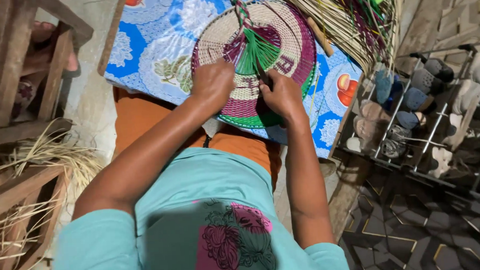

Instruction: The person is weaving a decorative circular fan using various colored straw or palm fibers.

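A round woven fan [292,38] in cream, magenta and green lies flat on a table with a blue flowered cloth [149,42]. My left hand [212,82] presses down on the fan's near left part, fingers curled onto the weave. My right hand [281,92] rests on the fan's near middle, pinching at the weave beside the green fanned strands [258,50]; what it pinches is too small to tell. A braided handle [240,8] runs away from the fan's centre.
A bundle of loose straw and coloured strips [348,17] lies at the table's far right. A shoe rack [422,116] with several shoes stands to the right. Wooden furniture [15,177] with dry straw [63,153] is on the left.
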